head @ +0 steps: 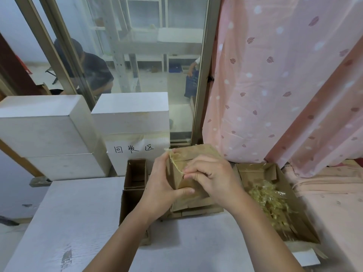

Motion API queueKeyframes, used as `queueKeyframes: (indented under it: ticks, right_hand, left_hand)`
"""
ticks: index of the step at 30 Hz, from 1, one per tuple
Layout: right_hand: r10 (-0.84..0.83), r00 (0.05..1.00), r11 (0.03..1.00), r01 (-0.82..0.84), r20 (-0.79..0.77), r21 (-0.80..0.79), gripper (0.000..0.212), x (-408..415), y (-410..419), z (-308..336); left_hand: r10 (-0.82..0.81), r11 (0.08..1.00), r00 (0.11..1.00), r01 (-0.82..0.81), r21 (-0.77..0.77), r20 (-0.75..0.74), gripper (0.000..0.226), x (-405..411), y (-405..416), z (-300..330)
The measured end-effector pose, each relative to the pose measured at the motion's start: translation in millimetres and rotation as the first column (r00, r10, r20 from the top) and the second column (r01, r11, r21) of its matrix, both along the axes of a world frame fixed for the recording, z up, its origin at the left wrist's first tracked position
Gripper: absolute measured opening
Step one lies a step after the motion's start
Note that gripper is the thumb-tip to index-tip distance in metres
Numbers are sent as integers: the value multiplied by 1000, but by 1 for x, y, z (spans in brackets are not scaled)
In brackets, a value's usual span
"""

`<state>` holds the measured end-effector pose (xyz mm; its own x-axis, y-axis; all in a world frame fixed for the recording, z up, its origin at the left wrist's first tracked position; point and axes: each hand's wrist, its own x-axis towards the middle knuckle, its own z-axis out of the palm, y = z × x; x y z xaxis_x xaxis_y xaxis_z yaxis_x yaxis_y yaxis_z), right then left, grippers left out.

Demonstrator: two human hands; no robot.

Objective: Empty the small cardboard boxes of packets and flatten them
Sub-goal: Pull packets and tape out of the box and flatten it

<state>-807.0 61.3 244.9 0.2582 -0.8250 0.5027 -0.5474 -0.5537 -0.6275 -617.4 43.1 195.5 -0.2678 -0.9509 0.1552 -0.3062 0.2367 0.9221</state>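
A small brown cardboard box (177, 178) is held up in front of me, above a pile of flattened cardboard (196, 208). My left hand (161, 185) grips the box from the left, thumb along its lower edge. My right hand (211, 178) pinches a strip of yellowish tape (174, 163) that runs along the box's corner edge. To the right, an open cardboard tray (255, 171) holds a heap of clear packets (271, 203). Whether the small box has packets inside is hidden.
Two open empty small boxes (135, 173) stand left of the pile. White boxes (45, 134) are stacked behind, one bearing a handwritten label (133, 148). A white surface (78, 222) lies below my arms. A pink curtain (284, 75) hangs on the right. Glass panes show people beyond.
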Motion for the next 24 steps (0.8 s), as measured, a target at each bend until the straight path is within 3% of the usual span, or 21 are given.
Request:
queueKeyframes:
  ticks: [6,15,19,24]
  right_hand:
    - [-56,998,998,56,-18,-5,11,4,9,0]
    - [-220,975,961,221,23,-169,8,20,14,-4]
    - [-272,957,955,281,97,-98,11,23,16,-2]
    - [-101,995,990,101,0,-102,9,13,11,-4]
  left_hand:
    - [24,997,998,-19,-80,60,101,5,6,2]
    - [-9,993,998,16,-118,62,97,0,13,9]
    - [-56,989,994,68,-132,91,99,3,14,10]
    - [-53,991,994,63,-116,93,100,9,12,6]
